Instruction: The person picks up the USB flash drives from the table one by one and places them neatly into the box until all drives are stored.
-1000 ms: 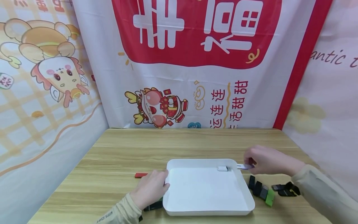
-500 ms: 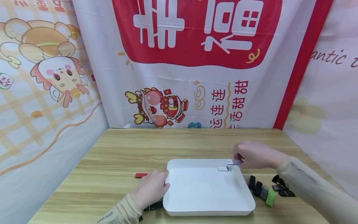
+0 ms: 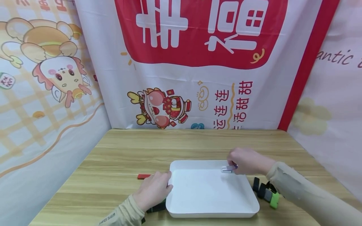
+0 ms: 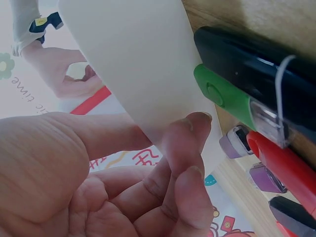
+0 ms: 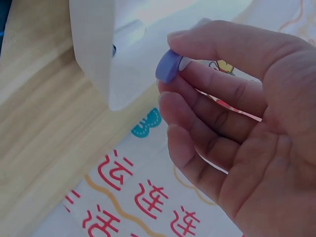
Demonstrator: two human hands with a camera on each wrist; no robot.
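My left hand (image 3: 154, 190) grips the left wall of a white tray (image 3: 212, 194), thumb on one side and fingertips on the other in the left wrist view. Over the tray's back right corner, my right hand (image 3: 250, 161) pinches a purple-and-white USB flash drive (image 3: 227, 169) between thumb and fingers. Its purple end (image 5: 169, 66) shows in the right wrist view. A white flash drive (image 5: 131, 37) lies inside the tray near the back wall, mostly covered by the held one in the head view.
Right of the tray lie several black and grey flash drives (image 3: 262, 190) and a green one (image 3: 274, 200). On the left side are a red drive (image 3: 143, 176), a green one (image 4: 224, 94), a black one (image 4: 247, 64) and purple ones (image 4: 266, 177). A printed cloth hangs behind the table.
My right hand has moved left with the purple-and-white flash drive, from beside the tray, across its right rim, then down over the back right corner. The left hand has stayed on the tray.
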